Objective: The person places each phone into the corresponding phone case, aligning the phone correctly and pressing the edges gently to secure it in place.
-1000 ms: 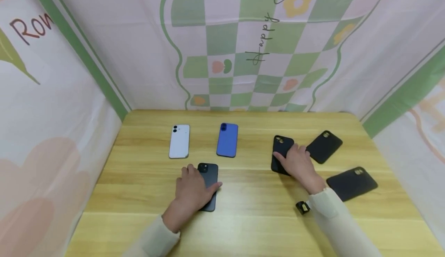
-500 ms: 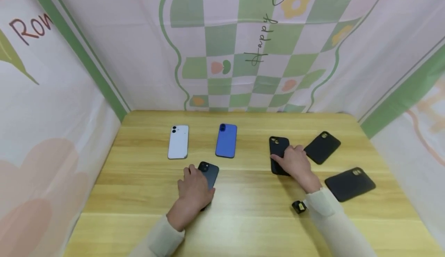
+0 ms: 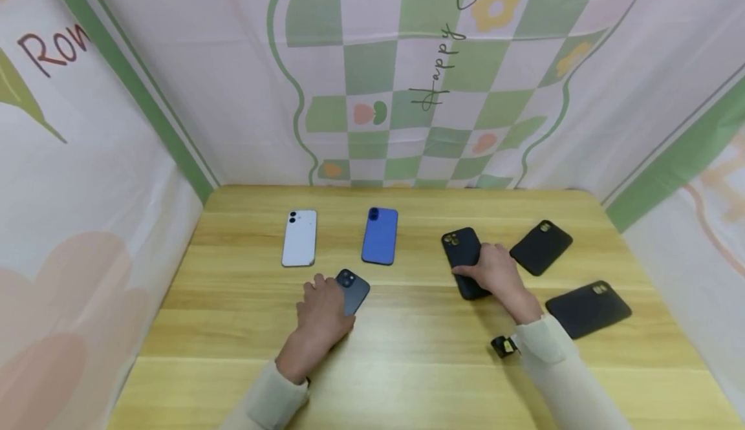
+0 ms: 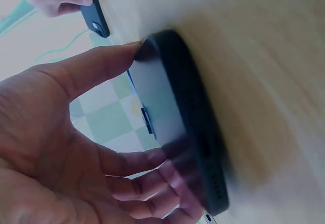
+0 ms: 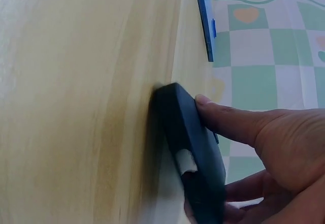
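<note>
My left hand (image 3: 320, 313) grips a dark grey phone (image 3: 355, 291) by its long edges, its camera corner showing beyond the fingers. In the left wrist view the thumb is on one edge of the phone (image 4: 195, 117) and the fingers curl at the other, with its bottom end facing the camera. On the right, my right hand (image 3: 500, 271) holds a black phone case (image 3: 462, 249) across its width, cutout at the far end. The right wrist view has the case (image 5: 188, 127) between thumb and fingers, tilted near the tabletop; its lower part is blurred.
A white phone (image 3: 299, 239) and a blue phone (image 3: 380, 236) lie side by side toward the back of the wooden table (image 3: 407, 378). Two more black cases, one farther back (image 3: 542, 249) and one nearer (image 3: 588, 310), lie right of my right hand. A printed curtain (image 3: 372, 68) rises behind.
The grey phone has turned clockwise in my left hand, its camera end swinging right. The black case has turned the other way, its cutout end shifting left.
</note>
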Demonstrator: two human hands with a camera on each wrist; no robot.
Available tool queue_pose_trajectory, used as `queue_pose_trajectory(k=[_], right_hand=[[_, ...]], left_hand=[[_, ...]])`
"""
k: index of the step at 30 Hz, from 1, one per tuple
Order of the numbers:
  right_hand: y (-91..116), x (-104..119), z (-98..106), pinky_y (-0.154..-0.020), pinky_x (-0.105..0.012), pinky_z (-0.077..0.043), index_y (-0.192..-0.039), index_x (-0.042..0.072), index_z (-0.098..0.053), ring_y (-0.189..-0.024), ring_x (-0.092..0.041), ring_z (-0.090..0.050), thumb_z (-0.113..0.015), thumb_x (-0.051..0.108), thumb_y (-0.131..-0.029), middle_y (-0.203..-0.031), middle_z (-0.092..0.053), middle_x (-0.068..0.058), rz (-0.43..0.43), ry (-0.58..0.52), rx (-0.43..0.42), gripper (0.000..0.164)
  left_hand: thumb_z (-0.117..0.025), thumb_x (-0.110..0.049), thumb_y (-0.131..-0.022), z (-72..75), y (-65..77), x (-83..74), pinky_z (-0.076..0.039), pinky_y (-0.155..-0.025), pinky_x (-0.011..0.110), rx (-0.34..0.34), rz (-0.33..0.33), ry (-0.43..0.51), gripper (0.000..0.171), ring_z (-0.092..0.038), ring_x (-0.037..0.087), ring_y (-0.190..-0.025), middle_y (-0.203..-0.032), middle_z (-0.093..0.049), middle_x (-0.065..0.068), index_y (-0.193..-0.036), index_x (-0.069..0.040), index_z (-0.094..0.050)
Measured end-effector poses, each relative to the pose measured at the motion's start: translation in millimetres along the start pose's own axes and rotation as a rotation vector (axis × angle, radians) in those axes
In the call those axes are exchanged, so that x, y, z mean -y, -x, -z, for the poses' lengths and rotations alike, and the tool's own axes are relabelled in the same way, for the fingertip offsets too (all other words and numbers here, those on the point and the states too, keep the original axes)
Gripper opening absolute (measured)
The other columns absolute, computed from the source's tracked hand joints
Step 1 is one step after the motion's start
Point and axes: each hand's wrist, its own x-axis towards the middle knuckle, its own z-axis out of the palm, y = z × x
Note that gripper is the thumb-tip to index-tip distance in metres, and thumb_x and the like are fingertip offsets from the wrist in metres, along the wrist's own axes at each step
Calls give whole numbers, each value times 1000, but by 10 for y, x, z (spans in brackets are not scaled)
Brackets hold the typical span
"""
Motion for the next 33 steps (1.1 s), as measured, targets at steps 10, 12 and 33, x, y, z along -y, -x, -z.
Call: queue_pose_trajectory(k=[10,12,33], right_hand=[[20,28,64,-64,-49,-58,-117,-19,-64,-76,-41,-69,-78,27,-98,-95,-71,-34,56,-14,-51,51],[27,35,82,-72,-56,-60,-127,-21,-60,-87,-48,-70,-76,24,-99,-110,-69,-40,66,-13,-64,55],[44,84,194,-51,-30,-39,-111,-7,-67,-46,-13,-41,-72,16,-100,-50,-43,3,109,-119,-16,27]], left_hand=[[-95,-28,-77,-6,3,26,-58,-79,60,-38,-39,21,75,-60,42,-100,-113,-57,25,-125,11,-53],[-96,-27,-77,-10,-13,45,-61,-76,56,-38,-54,41,77,-60,40,-98,-115,-55,26,-126,13,-53],[-76,-15,-100,65,-57,173,-58,-62,42,10,-194,268,36,-69,33,-77,-97,-72,25,-124,2,-55]])
